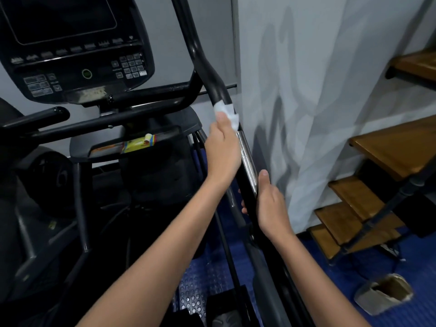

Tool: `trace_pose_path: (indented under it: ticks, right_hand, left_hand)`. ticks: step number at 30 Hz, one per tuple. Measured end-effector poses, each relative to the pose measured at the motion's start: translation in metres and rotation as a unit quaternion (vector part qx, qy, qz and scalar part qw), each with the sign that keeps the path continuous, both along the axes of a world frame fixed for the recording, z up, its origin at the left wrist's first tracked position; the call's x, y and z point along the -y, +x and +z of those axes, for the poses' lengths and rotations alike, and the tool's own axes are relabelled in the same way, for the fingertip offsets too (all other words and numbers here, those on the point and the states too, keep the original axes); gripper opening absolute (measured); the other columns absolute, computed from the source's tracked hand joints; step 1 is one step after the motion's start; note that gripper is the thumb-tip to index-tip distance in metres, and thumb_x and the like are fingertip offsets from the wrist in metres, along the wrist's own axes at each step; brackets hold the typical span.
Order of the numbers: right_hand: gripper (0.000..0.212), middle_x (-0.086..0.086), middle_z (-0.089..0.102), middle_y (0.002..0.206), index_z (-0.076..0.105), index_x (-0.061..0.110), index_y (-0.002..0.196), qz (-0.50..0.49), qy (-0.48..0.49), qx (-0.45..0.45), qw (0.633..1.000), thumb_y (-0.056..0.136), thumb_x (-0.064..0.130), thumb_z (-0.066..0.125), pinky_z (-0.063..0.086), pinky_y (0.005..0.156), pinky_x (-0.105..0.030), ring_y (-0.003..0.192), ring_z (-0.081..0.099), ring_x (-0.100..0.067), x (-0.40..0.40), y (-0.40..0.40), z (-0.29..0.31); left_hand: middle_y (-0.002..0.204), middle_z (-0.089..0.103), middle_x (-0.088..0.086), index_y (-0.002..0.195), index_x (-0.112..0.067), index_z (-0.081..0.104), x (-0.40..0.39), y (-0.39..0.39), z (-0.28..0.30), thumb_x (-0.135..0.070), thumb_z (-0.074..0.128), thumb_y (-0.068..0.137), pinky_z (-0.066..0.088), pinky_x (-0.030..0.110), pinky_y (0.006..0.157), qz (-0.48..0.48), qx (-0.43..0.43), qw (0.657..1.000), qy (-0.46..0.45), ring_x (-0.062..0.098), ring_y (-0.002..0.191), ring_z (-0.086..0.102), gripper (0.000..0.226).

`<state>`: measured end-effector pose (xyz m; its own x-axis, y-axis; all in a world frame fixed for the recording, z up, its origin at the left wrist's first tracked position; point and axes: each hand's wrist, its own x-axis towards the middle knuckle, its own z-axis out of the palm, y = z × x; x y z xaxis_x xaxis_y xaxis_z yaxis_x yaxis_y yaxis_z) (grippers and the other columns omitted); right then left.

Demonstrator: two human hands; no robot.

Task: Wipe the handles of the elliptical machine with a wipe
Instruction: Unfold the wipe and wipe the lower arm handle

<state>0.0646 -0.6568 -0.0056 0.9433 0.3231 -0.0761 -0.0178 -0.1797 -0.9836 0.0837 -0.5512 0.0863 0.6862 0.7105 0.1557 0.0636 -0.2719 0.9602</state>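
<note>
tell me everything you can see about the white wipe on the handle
The crumpled white wipe looks like a thin, soft, creased sheet. It is wrapped partly round the black tubular elliptical handle, at the bottom of its dark matte section and just above a shiny chrome band. The left hand presses it against the bar, thumb on its lower edge, and hides part of it. Whether it is damp cannot be told. The right hand holds the handle lower down, apart from the wipe.

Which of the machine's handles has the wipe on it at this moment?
The long right-side handle by the wall: the left hand presses the white wipe round it. The short black handle at far left is untouched.
</note>
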Motion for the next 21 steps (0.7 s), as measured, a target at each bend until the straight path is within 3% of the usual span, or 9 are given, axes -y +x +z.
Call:
trace_pose_path:
  ticks: [3, 5, 7, 9, 11, 13, 17, 21]
  right_hand:
    - [0.093, -0.014, 0.070, 0.062, 0.068, -0.008, 0.080, -0.003, -0.004, 0.030, 1.000, 0.099, 0.063, 0.011, 0.056, 0.073, -0.047, 0.055, 0.069, -0.016, 0.000, -0.002, 0.002]
    - [0.093, -0.015, 0.069, 0.061, 0.069, -0.008, 0.081, -0.005, 0.001, 0.033, 0.999, 0.096, 0.064, 0.012, 0.056, 0.070, -0.043, 0.054, 0.068, -0.015, 0.000, -0.001, 0.001]
    - [0.089, -0.013, 0.069, 0.058, 0.071, -0.002, 0.079, 0.004, 0.020, 0.012, 1.000, 0.095, 0.065, 0.014, 0.056, 0.069, -0.042, 0.054, 0.068, -0.019, -0.001, 0.001, 0.000]
    - [0.084, -0.011, 0.067, 0.057, 0.071, 0.000, 0.080, 0.022, 0.060, -0.019, 0.998, 0.097, 0.064, 0.020, 0.054, 0.066, -0.041, 0.053, 0.067, -0.023, -0.001, 0.004, -0.002]
    - [0.081, -0.011, 0.066, 0.058, 0.069, -0.004, 0.083, 0.038, 0.083, -0.036, 0.995, 0.102, 0.060, 0.022, 0.054, 0.063, -0.041, 0.053, 0.065, -0.025, 0.000, 0.004, -0.003]
    - [0.083, -0.011, 0.068, 0.059, 0.071, 0.000, 0.080, 0.039, 0.070, -0.034, 0.996, 0.100, 0.063, 0.021, 0.055, 0.065, -0.044, 0.054, 0.066, -0.026, 0.002, 0.003, -0.005]
    - [0.083, -0.013, 0.070, 0.061, 0.073, 0.009, 0.077, 0.018, 0.053, -0.052, 0.997, 0.092, 0.070, 0.019, 0.059, 0.074, -0.054, 0.057, 0.069, -0.029, 0.003, 0.000, -0.011]
    - [0.070, -0.007, 0.077, 0.081, 0.078, 0.025, 0.079, 0.004, 0.067, -0.101, 0.993, 0.090, 0.073, 0.028, 0.053, 0.094, -0.055, 0.084, 0.073, -0.026, 0.010, -0.004, -0.020]
  left_hand:
    - [0.084, 0.056, -0.004, 0.103, -0.005, 0.052, 0.003, -0.001, 0.004, -0.040, 0.025, 0.112, 0.038, 0.014, 0.062, -0.004, 0.002, 0.995, 0.096, 0.005, 0.071, 0.051, 0.046]
    - [0.084, 0.062, 0.002, 0.097, -0.005, 0.057, -0.010, 0.015, 0.021, -0.041, 0.025, 0.112, 0.044, 0.018, 0.067, 0.012, 0.008, 0.996, 0.084, 0.016, 0.074, 0.059, 0.051]
    - [0.081, 0.071, 0.010, 0.087, -0.011, 0.061, -0.030, 0.035, 0.037, -0.048, 0.025, 0.110, 0.057, 0.034, 0.076, -0.010, 0.027, 0.999, -0.033, 0.026, 0.077, 0.071, 0.057]
    - [0.075, 0.070, 0.008, 0.096, -0.009, 0.063, -0.037, 0.039, 0.045, -0.056, 0.026, 0.108, 0.058, 0.034, 0.066, -0.049, 0.064, 0.980, -0.184, 0.024, 0.067, 0.072, 0.061]
    - [0.071, 0.069, 0.004, 0.108, -0.006, 0.066, -0.035, 0.033, 0.036, -0.062, 0.026, 0.105, 0.055, 0.029, 0.061, -0.080, 0.084, 0.962, -0.246, 0.020, 0.063, 0.071, 0.069]
    - [0.073, 0.071, 0.001, 0.109, -0.008, 0.067, -0.027, 0.023, 0.019, -0.064, 0.023, 0.105, 0.056, 0.029, 0.066, -0.085, 0.080, 0.968, -0.222, 0.017, 0.068, 0.073, 0.071]
    - [0.090, 0.074, 0.002, 0.113, -0.008, 0.062, -0.004, 0.007, -0.007, -0.054, 0.029, 0.108, 0.054, 0.018, 0.068, -0.038, 0.066, 0.993, -0.087, 0.006, 0.075, 0.071, 0.057]
    - [0.098, 0.073, 0.007, 0.104, -0.018, 0.056, 0.016, -0.009, -0.039, -0.055, 0.038, 0.105, 0.058, 0.043, 0.084, -0.004, 0.070, 0.997, -0.030, 0.020, 0.091, 0.073, 0.041]
